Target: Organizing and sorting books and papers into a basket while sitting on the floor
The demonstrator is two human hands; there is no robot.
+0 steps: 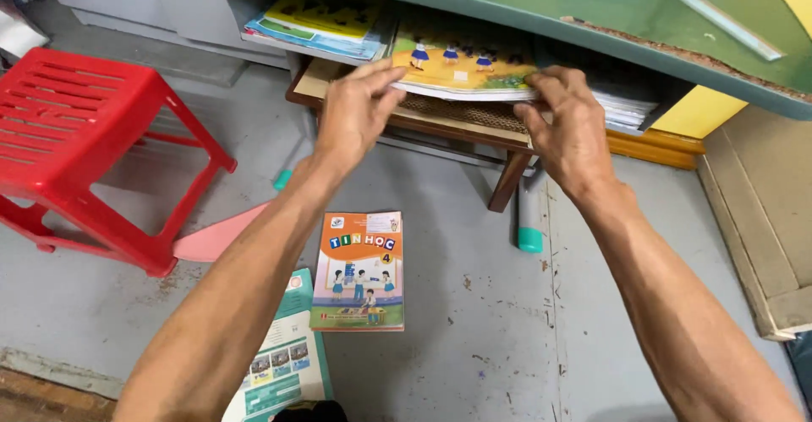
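While both hands grip a yellow book [463,71] at its front edge, left hand [355,113] and right hand [568,126] clamped on its corners, it lies on a stack in the shelf under the green desk [541,3]. Open floor lies below, bearing an orange book [360,271]; a red stool [80,147] stands left. Deeper shelf contents are hidden.

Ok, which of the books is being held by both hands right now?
The yellow-covered book on the shelf under the desk: the left hand and right hand grip its ends. The orange book and teal booklet lie untouched on the floor.
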